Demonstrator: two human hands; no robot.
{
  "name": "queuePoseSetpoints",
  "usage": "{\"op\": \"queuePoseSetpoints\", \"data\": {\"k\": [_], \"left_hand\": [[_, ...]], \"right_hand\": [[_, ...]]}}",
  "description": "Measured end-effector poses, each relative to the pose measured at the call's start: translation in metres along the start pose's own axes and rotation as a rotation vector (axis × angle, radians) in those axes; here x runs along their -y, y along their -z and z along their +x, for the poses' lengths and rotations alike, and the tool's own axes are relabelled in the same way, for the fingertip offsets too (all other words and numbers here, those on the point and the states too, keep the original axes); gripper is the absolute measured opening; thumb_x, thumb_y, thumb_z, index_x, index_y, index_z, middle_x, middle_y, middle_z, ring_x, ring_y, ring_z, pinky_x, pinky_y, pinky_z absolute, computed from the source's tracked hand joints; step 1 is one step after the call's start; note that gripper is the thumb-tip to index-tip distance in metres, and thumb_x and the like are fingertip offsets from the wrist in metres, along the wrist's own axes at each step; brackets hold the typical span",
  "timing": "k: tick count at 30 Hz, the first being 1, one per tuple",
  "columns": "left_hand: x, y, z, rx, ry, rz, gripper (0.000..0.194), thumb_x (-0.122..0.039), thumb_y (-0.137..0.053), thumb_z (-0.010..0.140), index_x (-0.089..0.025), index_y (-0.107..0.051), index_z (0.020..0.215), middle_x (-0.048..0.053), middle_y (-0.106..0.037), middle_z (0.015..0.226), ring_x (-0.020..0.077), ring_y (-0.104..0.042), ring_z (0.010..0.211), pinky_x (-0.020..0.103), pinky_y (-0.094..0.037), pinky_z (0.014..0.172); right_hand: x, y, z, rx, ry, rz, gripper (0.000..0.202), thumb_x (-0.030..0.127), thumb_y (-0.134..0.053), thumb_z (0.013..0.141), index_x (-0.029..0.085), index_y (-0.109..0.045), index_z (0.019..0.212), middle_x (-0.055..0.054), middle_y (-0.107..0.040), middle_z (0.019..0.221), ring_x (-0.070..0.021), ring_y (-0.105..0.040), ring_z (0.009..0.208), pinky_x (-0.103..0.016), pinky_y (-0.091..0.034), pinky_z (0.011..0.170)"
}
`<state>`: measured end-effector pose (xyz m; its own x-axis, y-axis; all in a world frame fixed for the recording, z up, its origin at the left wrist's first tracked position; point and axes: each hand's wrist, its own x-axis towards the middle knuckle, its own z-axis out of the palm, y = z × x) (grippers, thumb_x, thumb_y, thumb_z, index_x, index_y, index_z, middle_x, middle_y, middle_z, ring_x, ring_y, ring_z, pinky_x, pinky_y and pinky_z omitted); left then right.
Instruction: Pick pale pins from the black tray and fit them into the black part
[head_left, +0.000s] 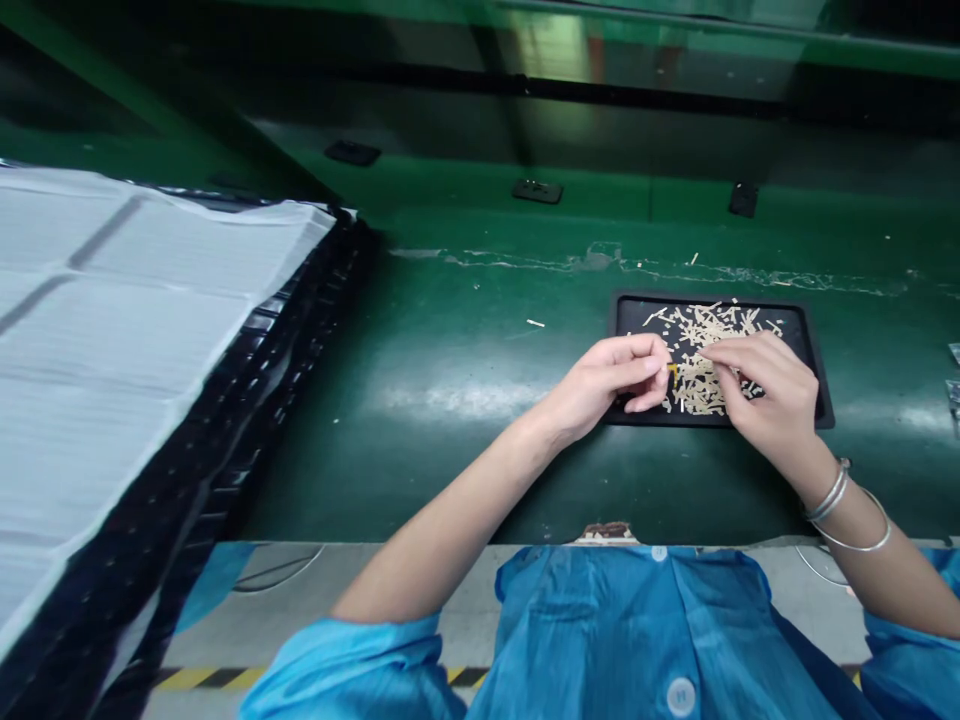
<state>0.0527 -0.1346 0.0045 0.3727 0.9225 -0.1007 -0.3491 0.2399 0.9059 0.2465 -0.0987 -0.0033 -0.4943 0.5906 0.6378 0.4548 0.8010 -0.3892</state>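
The left hand (611,385) pinches a tiny orange-yellow piece (673,372) between thumb and forefinger, its other fingers curled in, at the left edge of a small black tray (814,345). The right hand (761,385) hovers just beside it over the tray, fingers bent down and touching the heap of pale, cream-coloured strips (705,345); whether it has one in its grip cannot be told. The strips are short, thin and flat, scattered loosely across the tray's middle. Two silver bangles (844,505) circle the right wrist. No writing or label can be read anywhere.

The tray lies on a dark green surface (465,400), glossy and scuffed, with a whitish smear along its far part and a few stray strips (535,323) lying left of the tray. At the left stands a tall stack of black trays (247,400) covered by white foam sheets (127,320). Near the bottom edge shows the person's blue smock (600,640) with buttons, and below the surface a grey floor with yellow-black striped tape (187,678).
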Motion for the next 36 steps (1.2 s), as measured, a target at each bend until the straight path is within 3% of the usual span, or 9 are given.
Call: {"op": "queuePoseSetpoints", "data": {"k": [6, 19, 26, 29, 32, 36], "left_hand": [[0.009, -0.003, 0.003, 0.153, 0.172, 0.007, 0.026, -0.035, -0.053, 0.079, -0.016, -0.042, 0.066, -0.006, -0.037, 0.051, 0.0054, -0.029, 0.044, 0.025, -0.016, 0.049], [0.01, -0.002, 0.005, 0.165, 0.181, 0.011, 0.026, -0.035, -0.053, 0.078, -0.017, -0.041, 0.063, -0.006, -0.035, 0.049, 0.0065, -0.027, 0.043, 0.027, -0.014, 0.049], [0.013, -0.001, 0.005, 0.186, 0.173, -0.005, 0.025, -0.033, -0.055, 0.078, -0.016, -0.043, 0.064, -0.005, -0.037, 0.053, 0.0051, -0.03, 0.044, 0.024, -0.016, 0.048], [0.012, -0.002, 0.005, 0.16, 0.151, -0.003, 0.028, -0.039, -0.054, 0.081, -0.015, -0.047, 0.069, -0.005, -0.041, 0.054, 0.0053, -0.034, 0.045, 0.023, -0.02, 0.046], [0.013, -0.003, 0.005, 0.098, 0.101, -0.013, 0.033, -0.047, -0.055, 0.081, -0.015, -0.049, 0.076, -0.004, -0.045, 0.056, 0.0066, -0.04, 0.047, 0.021, -0.026, 0.045], [0.015, -0.004, 0.006, 0.106, 0.058, 0.015, 0.032, -0.042, -0.065, 0.075, -0.016, -0.047, 0.079, -0.005, -0.049, 0.058, 0.0058, -0.043, 0.05, 0.019, -0.029, 0.045]], "right_hand": [[0.011, -0.001, -0.001, -0.032, 0.115, 0.144, 0.017, 0.009, -0.067, 0.076, 0.023, -0.064, 0.085, -0.003, -0.072, 0.077, -0.0174, -0.067, 0.07, -0.033, -0.053, 0.063], [0.011, -0.001, -0.005, 0.022, 0.129, 0.141, 0.021, 0.009, -0.068, 0.073, 0.027, -0.065, 0.084, 0.0, -0.072, 0.079, -0.0182, -0.066, 0.07, -0.035, -0.054, 0.064], [0.016, -0.001, -0.002, 0.01, 0.141, 0.184, 0.021, 0.004, -0.065, 0.074, 0.023, -0.063, 0.083, -0.002, -0.07, 0.075, -0.0166, -0.063, 0.068, -0.033, -0.052, 0.062], [0.019, -0.001, -0.001, 0.033, -0.046, 0.288, 0.014, 0.009, -0.063, 0.076, 0.022, -0.061, 0.078, -0.002, -0.068, 0.072, -0.0153, -0.061, 0.064, -0.032, -0.05, 0.06], [0.016, -0.002, -0.002, 0.091, -0.394, 0.474, 0.007, 0.017, -0.063, 0.078, 0.02, -0.06, 0.072, 0.0, -0.064, 0.068, -0.0122, -0.057, 0.057, -0.026, -0.047, 0.052], [0.009, -0.003, -0.003, 0.177, -0.693, 0.774, 0.013, 0.029, -0.068, 0.075, 0.019, -0.061, 0.07, 0.001, -0.061, 0.061, -0.0104, -0.055, 0.052, -0.022, -0.046, 0.047]]}}
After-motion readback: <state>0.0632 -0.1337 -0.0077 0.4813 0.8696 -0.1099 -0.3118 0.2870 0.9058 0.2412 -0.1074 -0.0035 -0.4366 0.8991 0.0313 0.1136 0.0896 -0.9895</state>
